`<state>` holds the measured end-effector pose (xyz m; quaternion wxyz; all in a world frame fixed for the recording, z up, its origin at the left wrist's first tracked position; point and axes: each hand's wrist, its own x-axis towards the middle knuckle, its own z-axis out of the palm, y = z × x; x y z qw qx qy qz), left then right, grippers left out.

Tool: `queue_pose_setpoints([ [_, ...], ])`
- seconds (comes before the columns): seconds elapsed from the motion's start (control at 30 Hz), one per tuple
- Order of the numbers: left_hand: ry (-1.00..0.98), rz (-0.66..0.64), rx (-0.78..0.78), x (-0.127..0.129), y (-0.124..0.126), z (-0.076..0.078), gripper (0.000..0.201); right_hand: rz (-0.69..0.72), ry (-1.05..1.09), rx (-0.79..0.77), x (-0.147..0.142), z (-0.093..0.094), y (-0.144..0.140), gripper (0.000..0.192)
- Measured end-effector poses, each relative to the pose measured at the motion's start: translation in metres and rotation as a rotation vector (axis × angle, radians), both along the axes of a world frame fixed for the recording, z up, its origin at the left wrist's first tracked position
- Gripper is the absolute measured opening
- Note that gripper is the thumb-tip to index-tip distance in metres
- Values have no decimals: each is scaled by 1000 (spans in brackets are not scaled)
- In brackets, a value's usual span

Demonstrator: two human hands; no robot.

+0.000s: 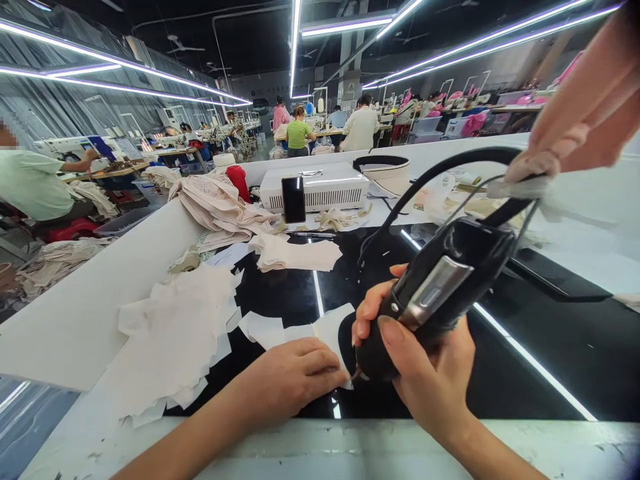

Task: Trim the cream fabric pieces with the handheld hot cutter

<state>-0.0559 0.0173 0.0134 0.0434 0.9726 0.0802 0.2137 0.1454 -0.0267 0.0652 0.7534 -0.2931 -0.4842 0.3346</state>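
The right hand grips the cutter, tip down-left, axis rising up-right; the left hand presses flat on the fabric beside the tip.

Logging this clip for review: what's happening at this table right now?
A person at a glossy black worktable presses a pale fabric piece flat with the left hand. The right hand grips a black corded handheld tool, its tip down at the fabric's edge. A stack of cut fabric pieces lies to the left, and a phone leans on a white machine behind. Another person's hand reaches in at top right.
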Motion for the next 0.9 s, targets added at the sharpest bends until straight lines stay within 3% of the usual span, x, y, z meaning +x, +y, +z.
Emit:
queue_pose_setpoints([
  [0.27,-19,-12,-20,0,2,-4,29,12,46,18,-1,0,3,44],
  [0.6,-42,48,-11,-2,1,-4,30,-17,4,3,-4,-3,-3,26],
  [0.9,-3,41,-123,-4,1,0,35,-29,-14,-2,-2,1,-15,28],
])
